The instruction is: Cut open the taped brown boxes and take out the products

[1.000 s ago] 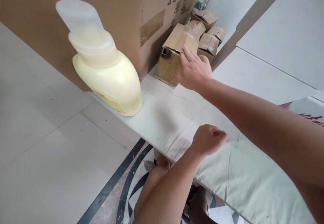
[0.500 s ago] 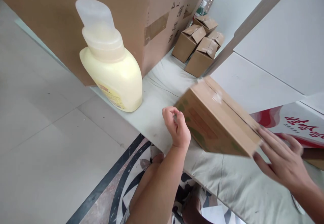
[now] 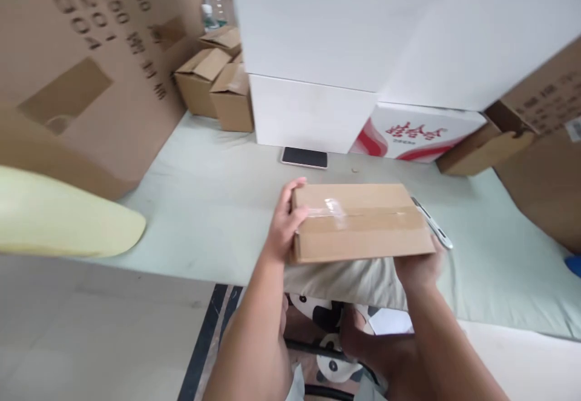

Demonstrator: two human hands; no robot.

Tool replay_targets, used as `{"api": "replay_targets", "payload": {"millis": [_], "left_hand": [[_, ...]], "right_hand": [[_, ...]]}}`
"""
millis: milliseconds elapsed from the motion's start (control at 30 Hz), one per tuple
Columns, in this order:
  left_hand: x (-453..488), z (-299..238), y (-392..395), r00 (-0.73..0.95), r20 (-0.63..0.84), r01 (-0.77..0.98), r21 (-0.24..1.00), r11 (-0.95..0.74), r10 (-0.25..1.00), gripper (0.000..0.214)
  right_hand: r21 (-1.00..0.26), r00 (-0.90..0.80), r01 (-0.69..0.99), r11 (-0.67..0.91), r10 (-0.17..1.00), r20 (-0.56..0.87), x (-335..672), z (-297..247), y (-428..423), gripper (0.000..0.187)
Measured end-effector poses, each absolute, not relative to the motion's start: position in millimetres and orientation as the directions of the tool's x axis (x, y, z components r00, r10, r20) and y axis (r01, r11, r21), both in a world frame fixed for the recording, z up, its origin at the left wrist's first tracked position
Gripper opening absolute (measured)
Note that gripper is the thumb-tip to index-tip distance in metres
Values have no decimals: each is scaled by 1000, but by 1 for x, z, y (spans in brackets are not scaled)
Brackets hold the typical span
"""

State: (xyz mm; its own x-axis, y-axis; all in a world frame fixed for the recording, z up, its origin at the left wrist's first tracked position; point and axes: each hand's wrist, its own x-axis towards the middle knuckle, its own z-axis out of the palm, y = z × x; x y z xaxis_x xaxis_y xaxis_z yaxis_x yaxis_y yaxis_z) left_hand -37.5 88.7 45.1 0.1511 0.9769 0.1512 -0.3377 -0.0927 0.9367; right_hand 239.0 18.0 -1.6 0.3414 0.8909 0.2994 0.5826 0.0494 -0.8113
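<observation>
A brown cardboard box (image 3: pixel 358 222) with clear tape along its top seam is held between my two hands near the front edge of the cloth-covered surface. My left hand (image 3: pixel 287 219) grips its left end, thumb and fingers bent over the edge. At the lower right corner, my right hand (image 3: pixel 420 265) holds the box from beneath; its fingers are mostly hidden and blurred. Just right of the box lies a white and grey box cutter (image 3: pixel 433 224). Behind it a phone (image 3: pixel 304 157) rests flat, dark screen up.
A pale yellow bottle (image 3: pixel 68 216) stands at the left edge, partly out of view. Large cardboard boxes (image 3: pixel 91 104) flank both sides. Small cartons (image 3: pixel 233 98), white boxes (image 3: pixel 308 110) and an open carton (image 3: pixel 476 147) line the back of the light green cloth (image 3: pixel 200 207).
My view has swung right. My left hand, earlier curled beside the box, now grips its left end. The box has been turned level, and my right hand has moved under its right corner.
</observation>
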Motion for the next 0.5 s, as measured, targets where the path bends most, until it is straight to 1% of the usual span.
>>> {"api": "replay_targets", "payload": {"millis": [67, 100, 167, 233, 300, 333, 400, 500], "left_hand": [[-32, 47, 89, 112, 109, -371, 927, -60, 988, 49], [-30, 48, 89, 88, 107, -379, 923, -66, 990, 49], [-27, 49, 89, 40, 111, -385, 919, -88, 993, 48], [-22, 51, 89, 6, 105, -382, 919, -95, 994, 47], [-15, 51, 90, -3, 103, -375, 922, -97, 995, 46], [-11, 50, 90, 3, 104, -369, 925, -96, 995, 47], [-4, 50, 92, 29, 95, -349, 934, -79, 995, 49], [2, 49, 96, 51, 75, -294, 954, -56, 996, 54]], "right_hand": [[-831, 436, 554, 43, 836, 334, 253, 0, 23, 68], [-807, 459, 590, 24, 812, 359, 263, 2, 22, 62], [-690, 468, 720, -72, 785, 406, 289, 3, 16, 53], [-565, 513, 791, -237, 760, 400, 316, -2, 11, 52], [-468, 550, 798, -380, 777, 306, 338, -11, 10, 56], [-427, 553, 798, -424, 797, 243, 346, -17, 10, 58], [-376, 522, 813, -445, 843, 131, 356, -25, 11, 55], [-395, 481, 819, -416, 874, 76, 362, -25, 10, 45]]}}
